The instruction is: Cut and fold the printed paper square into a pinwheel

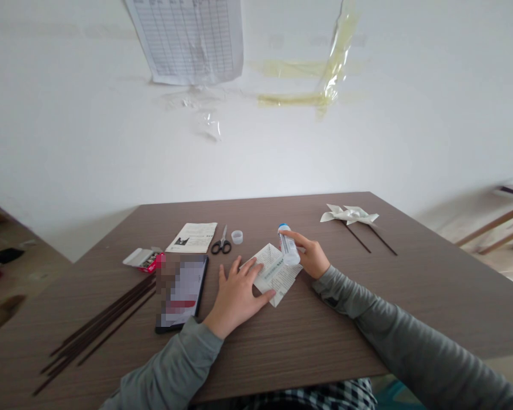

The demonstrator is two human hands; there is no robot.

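Note:
A printed sheet of paper (268, 275), cut and folded at its corners, lies on the table before me. My left hand (239, 287) rests on its left side with fingers spread. My right hand (308, 253) grips a glue stick (288, 249) over the paper's upper right part, blue end up and tilted away from me. I cannot tell whether the glue's tip touches the paper. A translucent round cap (237, 237) sits behind the left hand, beside scissors (222, 244) with black handles.
Left of my hands lie a phone (182, 293), an open red-and-white box (146, 259) of small items, another printed sheet (192, 237) and several thin dark sticks (98, 327). Two paper pinwheels (349, 214) on sticks lie at the back right. The table (389, 324) meets a white wall.

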